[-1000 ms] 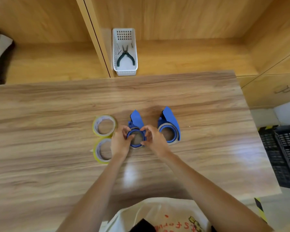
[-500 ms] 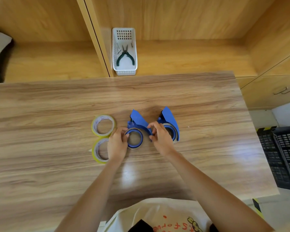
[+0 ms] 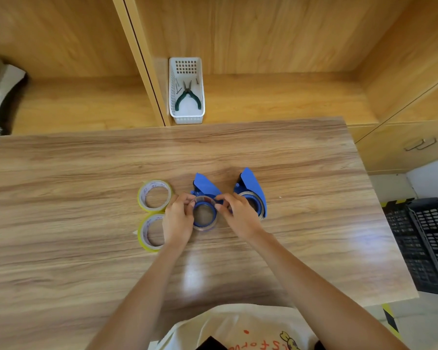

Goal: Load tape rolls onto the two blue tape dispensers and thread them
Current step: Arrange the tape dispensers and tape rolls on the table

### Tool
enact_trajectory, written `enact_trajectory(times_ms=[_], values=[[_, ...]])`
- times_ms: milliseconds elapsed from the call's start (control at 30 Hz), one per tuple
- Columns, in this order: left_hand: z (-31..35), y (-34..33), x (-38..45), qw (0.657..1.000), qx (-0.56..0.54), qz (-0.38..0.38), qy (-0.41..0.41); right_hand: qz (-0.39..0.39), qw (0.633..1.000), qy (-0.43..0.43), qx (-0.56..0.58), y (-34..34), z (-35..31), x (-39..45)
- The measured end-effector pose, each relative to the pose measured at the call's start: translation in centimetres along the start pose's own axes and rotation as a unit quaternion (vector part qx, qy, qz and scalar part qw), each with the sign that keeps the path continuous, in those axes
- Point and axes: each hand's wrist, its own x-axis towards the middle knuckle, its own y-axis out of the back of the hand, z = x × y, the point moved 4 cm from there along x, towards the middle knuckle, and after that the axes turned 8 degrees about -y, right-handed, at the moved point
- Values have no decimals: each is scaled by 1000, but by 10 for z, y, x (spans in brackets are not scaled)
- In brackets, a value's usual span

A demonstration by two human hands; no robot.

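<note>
Two blue tape dispensers lie on the wooden table. The left dispenser carries a clear tape roll on its hub. My left hand pinches the roll's upper left rim. My right hand pinches the roll's upper right edge by the dispenser's blue flap. The right dispenser also holds a roll and is partly hidden by my right hand. Two yellow-edged tape rolls lie flat to the left, one farther and one nearer, the nearer partly under my left hand.
A white plastic basket with green-handled pliers stands on the shelf behind the table. A black crate sits on the floor at the right. Cabinet drawers are at the far right.
Both hands have shifted from the roll's sides up to its top edge near the flap. The left dispenser turned slightly, its flap now leaning more to the right.
</note>
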Motion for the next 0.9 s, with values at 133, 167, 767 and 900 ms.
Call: enact_trajectory(times_ms=[133,167,767,900], values=[[5,6,-3,1000,-15,17,-3,-7,1000,24,-12,-3,-9,-9],[7,9,-5,999,-21,26,-10,-4,999,29,-13,-2,-11,-11],[-8,51,-110,993,-11,112,-46,-68,991,104,-44,-34,-35,-88],[-26,52,-134,995,-46,86,3,-100,988,103,-61,-49,-35,-97]])
